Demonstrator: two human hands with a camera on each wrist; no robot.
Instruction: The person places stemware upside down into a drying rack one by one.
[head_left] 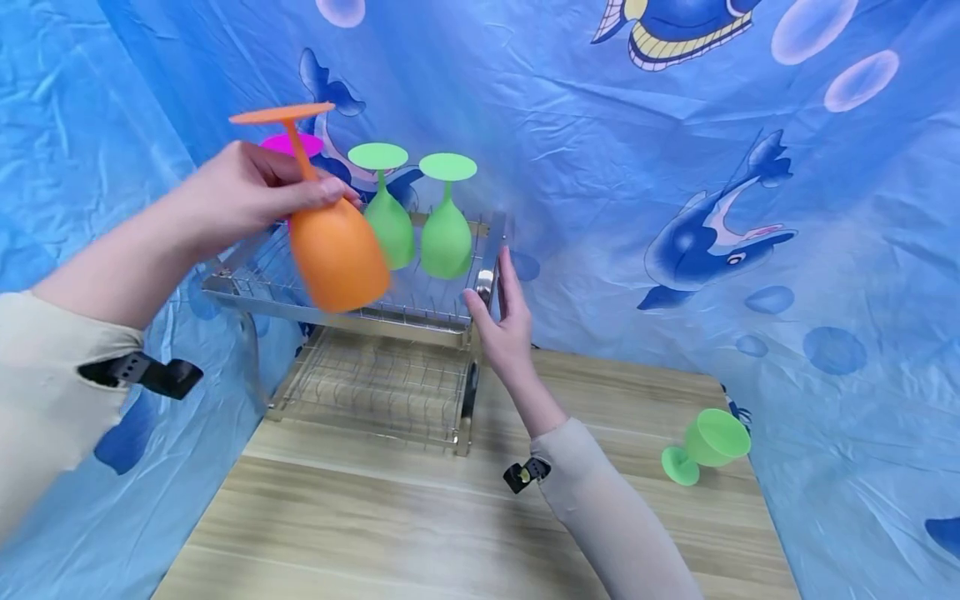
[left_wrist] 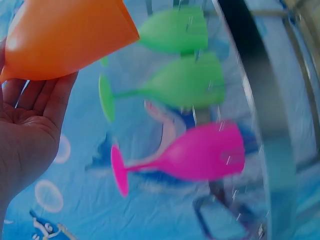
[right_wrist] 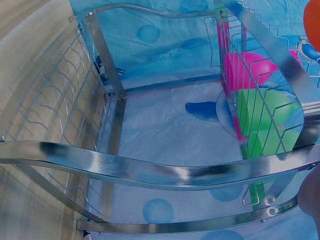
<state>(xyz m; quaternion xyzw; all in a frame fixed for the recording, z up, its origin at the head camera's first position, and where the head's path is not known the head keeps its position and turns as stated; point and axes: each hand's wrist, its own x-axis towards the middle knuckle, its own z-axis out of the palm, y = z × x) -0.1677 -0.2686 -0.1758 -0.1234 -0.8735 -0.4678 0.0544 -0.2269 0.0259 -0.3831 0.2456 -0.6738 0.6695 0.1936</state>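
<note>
My left hand (head_left: pixel 255 196) pinches an orange wine glass (head_left: pixel 337 254) near its stem, bowl down and tilted, in front of the upper tier of a metal dish rack (head_left: pixel 345 321). Two green wine glasses (head_left: pixel 388 225) (head_left: pixel 447 237) stand upside down on that tier. Beside them is a magenta wine glass (left_wrist: pixel 205 152), mostly hidden behind my left hand in the head view. With thumb and fingers apart, my right hand (head_left: pixel 510 329) touches the right end of the rack's upper tier.
The rack's lower tier (head_left: pixel 375 375) holds nothing visible. A green goblet (head_left: pixel 712 442) lies tipped on its side at the right of the wooden table (head_left: pixel 360 517). A blue sea-print curtain (head_left: pixel 600 208) hangs behind and at both sides.
</note>
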